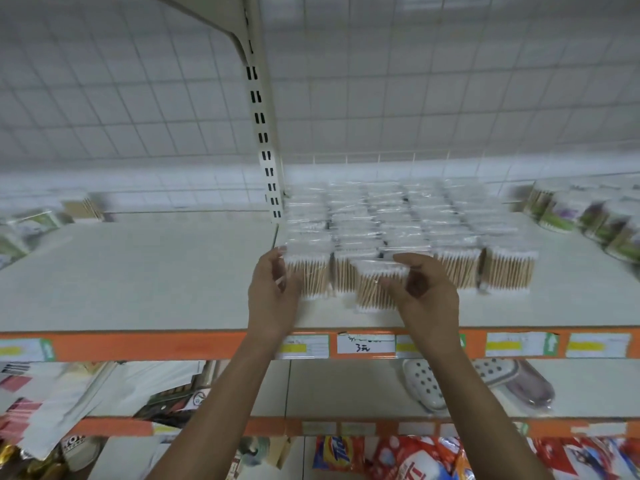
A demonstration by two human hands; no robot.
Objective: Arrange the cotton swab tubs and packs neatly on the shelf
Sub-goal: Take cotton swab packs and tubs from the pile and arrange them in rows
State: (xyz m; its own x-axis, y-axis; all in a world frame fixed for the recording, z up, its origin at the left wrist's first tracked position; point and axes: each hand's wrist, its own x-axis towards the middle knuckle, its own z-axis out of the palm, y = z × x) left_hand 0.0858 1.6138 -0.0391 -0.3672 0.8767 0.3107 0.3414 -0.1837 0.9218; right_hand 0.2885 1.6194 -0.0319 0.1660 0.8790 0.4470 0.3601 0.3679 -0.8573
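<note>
Now, held pack: a clear plastic pack of wooden-stemmed cotton swabs (379, 287), upright, near the front edge of the white shelf (138, 278), just ahead of the front row.
Right hand (427, 292): fingers curled around the pack's right side and top, pinching it.
Left hand (273, 289): fingers loosely spread, beside the front-left pack; contact cannot be told.
Stock: rows of matching clear swab packs (391, 220) run from the front row back toward the wire grid.
Tubs: round swab tubs with green and purple labels (568, 213) sit blurred at the shelf's right end.
Front edge: orange strip with white and yellow price labels (367, 344).
</note>
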